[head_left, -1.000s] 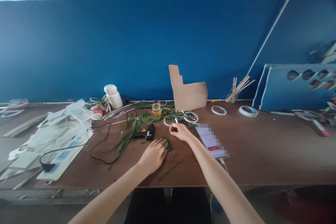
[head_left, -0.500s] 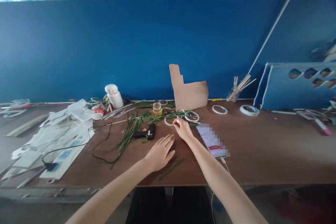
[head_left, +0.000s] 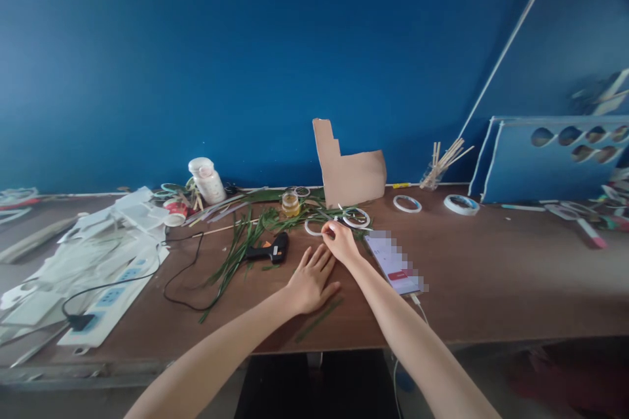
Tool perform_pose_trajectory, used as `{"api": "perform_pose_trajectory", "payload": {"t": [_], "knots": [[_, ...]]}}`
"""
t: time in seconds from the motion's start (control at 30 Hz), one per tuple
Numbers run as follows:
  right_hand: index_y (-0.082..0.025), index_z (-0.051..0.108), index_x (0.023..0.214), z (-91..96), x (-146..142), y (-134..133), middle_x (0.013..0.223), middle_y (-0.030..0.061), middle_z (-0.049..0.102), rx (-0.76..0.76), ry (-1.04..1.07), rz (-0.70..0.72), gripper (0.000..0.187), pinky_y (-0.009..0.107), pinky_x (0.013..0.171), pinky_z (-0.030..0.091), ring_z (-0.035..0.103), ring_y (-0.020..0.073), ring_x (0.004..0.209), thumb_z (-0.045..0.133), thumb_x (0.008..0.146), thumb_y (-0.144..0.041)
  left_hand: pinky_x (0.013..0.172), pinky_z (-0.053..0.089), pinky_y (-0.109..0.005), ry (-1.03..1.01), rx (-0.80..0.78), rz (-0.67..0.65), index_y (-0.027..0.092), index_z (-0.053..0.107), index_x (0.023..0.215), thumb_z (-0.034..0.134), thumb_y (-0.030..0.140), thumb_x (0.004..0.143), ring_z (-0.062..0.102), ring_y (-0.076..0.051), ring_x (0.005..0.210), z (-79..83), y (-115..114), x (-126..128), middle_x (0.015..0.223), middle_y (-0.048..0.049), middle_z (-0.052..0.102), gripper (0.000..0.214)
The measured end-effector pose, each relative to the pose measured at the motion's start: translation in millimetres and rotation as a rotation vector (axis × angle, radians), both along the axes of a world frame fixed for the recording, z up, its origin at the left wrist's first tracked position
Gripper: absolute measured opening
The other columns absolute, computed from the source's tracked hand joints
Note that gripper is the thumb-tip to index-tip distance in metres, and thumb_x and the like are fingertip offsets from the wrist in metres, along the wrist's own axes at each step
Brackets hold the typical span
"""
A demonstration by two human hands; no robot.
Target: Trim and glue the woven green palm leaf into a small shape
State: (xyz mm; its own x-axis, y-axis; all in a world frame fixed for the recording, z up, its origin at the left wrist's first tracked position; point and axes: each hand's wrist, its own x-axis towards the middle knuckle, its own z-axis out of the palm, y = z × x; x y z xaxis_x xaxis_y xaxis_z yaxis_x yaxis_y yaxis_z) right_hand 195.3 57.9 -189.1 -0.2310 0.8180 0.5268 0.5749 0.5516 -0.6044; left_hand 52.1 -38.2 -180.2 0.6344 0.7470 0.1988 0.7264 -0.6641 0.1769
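Note:
My left hand point(head_left: 312, 280) lies palm down on the brown table, fingers stretched out and apart, holding nothing I can see. Just beyond its fingertips, my right hand point(head_left: 340, 241) is closed in a pinch at the right edge of a thin white ring point(head_left: 310, 228). What sits between those fingertips is too small to make out. Behind the right hand is a second white ring point(head_left: 362, 218), among green grass-like strips point(head_left: 268, 218). A black glue gun point(head_left: 272, 249) rests left of my hands. One loose green strip point(head_left: 314, 322) lies below the left hand.
A phone point(head_left: 388, 262) with a white cable lies right of my right arm. Cut cardboard point(head_left: 354, 173) leans on the blue wall. A glass jar point(head_left: 290, 204), white bottle point(head_left: 207, 181), tape roll point(head_left: 462, 205) and sticks point(head_left: 445, 163) stand behind. White scraps and a power strip point(head_left: 111, 301) lie left.
My left hand has slid slightly right and toward the right hand. The right hand stays pinched by the white ring. The whole view has shifted a little.

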Motion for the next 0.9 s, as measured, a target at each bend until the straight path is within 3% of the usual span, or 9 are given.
{"api": "perform_pose_trajectory", "payload": {"t": [0.33, 0.43, 0.57, 0.73, 0.9], "knots": [[-0.019, 0.059, 0.075, 1.1, 0.3, -1.8, 0.078, 0.0013, 0.063, -0.055, 0.064, -0.009, 0.011, 0.026, 0.071, 0.046, 0.059, 0.015, 0.073, 0.049, 0.072, -0.014, 0.109, 0.005, -0.058, -0.069, -0.107, 0.01, 0.022, 0.014, 0.145, 0.035, 0.061, 0.084, 0.011, -0.031, 0.138, 5.6, 3.0, -1.8, 0.149, -0.0124, 0.022, 0.075], [-0.02, 0.059, 0.074, 2.3, -0.8, -1.6, 0.078, 0.0014, 0.064, -0.073, 0.098, -0.003, 0.009, 0.026, 0.071, 0.046, 0.059, 0.0151, 0.073, 0.05, 0.072, -0.017, 0.109, 0.012, -0.056, -0.144, -0.127, 0.03, 0.025, 0.024, 0.142, 0.033, 0.051, 0.089, 0.02, -0.028, 0.136, 12.3, 5.2, -7.8, 0.146, -0.0095, 0.03, 0.06], [-0.019, 0.058, 0.073, 6.0, -2.7, -0.8, 0.074, 0.0008, 0.064, -0.124, 0.214, 0.036, 0.006, 0.026, 0.068, 0.047, 0.059, 0.0146, 0.069, 0.054, 0.073, -0.023, 0.112, 0.013, -0.05, -0.111, 0.045, 0.006, 0.019, 0.047, 0.126, 0.04, 0.04, 0.089, 0.032, -0.026, 0.13, 27.0, 4.2, -18.4, 0.134, -0.0102, 0.046, 0.043], [-0.018, 0.058, 0.074, 17.8, -6.7, -6.6, 0.07, 0.0009, 0.062, -0.235, 0.401, 0.169, 0.017, 0.025, 0.062, 0.046, 0.056, 0.013, 0.063, 0.061, 0.073, -0.034, 0.111, 0.018, -0.044, 0.053, 0.121, -0.14, 0.014, 0.056, 0.114, 0.047, 0.036, 0.084, 0.036, -0.028, 0.127, 37.3, 5.5, -21.1, 0.126, -0.0138, 0.053, 0.039], [-0.018, 0.056, 0.074, 30.5, -14.8, -22.5, 0.073, -0.0003, 0.061, -0.382, 0.503, 0.414, 0.025, 0.024, 0.062, 0.046, 0.056, 0.0125, 0.065, 0.068, 0.069, -0.04, 0.109, 0.019, -0.046, 0.178, 0.151, -0.175, 0.013, 0.057, 0.115, 0.042, 0.037, 0.087, 0.038, -0.029, 0.126, 31.8, 9.7, -16.8, 0.122, -0.0144, 0.057, 0.04]]}}
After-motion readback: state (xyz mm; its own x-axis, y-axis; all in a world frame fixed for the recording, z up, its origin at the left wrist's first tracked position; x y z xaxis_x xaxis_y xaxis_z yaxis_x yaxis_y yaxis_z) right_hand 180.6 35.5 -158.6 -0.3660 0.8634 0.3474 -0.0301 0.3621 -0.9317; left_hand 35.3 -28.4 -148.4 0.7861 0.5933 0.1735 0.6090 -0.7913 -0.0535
